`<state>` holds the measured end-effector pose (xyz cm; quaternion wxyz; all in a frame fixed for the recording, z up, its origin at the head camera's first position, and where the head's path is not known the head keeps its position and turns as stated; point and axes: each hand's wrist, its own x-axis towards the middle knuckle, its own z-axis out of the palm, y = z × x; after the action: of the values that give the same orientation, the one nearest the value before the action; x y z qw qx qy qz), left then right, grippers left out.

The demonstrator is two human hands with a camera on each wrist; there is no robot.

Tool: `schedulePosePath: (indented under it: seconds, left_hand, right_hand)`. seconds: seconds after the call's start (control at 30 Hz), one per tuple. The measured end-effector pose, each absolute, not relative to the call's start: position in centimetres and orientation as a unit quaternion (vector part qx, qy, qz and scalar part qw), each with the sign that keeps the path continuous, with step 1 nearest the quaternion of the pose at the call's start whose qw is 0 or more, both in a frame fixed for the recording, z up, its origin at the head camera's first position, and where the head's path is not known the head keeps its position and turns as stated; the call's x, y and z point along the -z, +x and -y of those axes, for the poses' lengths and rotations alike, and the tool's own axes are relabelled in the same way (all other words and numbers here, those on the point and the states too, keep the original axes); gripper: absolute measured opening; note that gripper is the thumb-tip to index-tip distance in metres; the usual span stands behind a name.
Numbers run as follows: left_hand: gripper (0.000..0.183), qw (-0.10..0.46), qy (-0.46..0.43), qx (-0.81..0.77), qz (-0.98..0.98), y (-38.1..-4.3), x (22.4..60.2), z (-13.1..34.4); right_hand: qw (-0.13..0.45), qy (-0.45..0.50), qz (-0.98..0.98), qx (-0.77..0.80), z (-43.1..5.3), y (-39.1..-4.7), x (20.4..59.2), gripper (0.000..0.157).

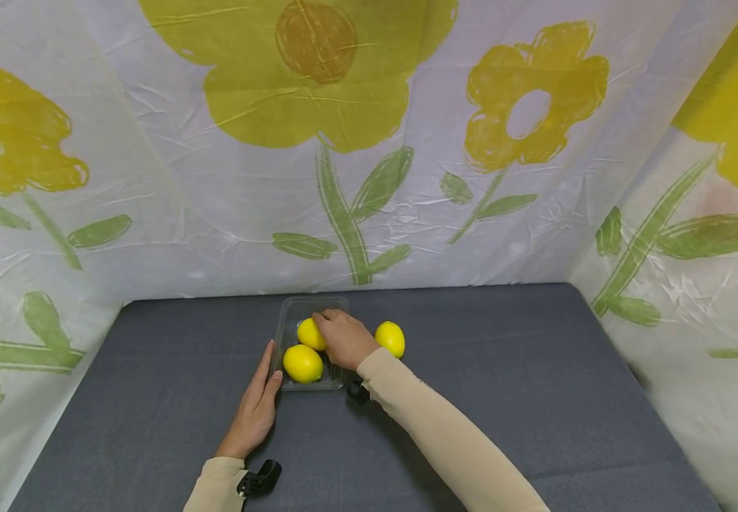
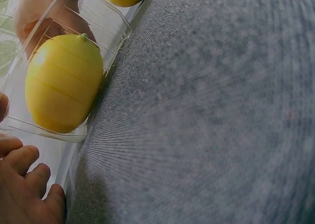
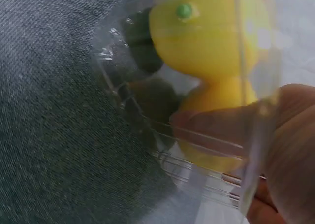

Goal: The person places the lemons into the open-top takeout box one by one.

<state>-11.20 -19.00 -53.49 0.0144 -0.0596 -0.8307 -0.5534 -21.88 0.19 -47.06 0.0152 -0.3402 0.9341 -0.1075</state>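
A clear plastic tray lies on the dark cloth toward the table's far side. Inside it, a yellow lemon sits at the near end. A second lemon is just behind, with my right hand reaching over the rim and gripping it. The right wrist view has the thumb against that lemon, seen through the tray wall. My left hand rests along the tray's left side, fingers extended. In the left wrist view, its fingers are beside the tray's end.
To the right of the tray, a third lemon lies on the dark tablecloth. Behind the table hangs a white curtain printed with yellow flowers. Black wrist cameras sit on both sleeves.
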Motion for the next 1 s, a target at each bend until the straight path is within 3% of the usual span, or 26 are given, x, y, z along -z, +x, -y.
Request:
schedulePosePath:
  seconds: [0.47,1.0]
  left_hand:
    - [0.061,0.006,-0.056,0.552,0.832,-11.2,53.4,19.1]
    - [0.06,0.013,-0.055,0.549,0.834,-10.9,53.2,19.0]
  right_hand:
    - [0.022,-0.362,-0.922,0.136,0.3,-22.0,47.5,0.058]
    - [0.05,-0.311,-0.92,0.232,-2.0,-21.5,45.8,0.072]
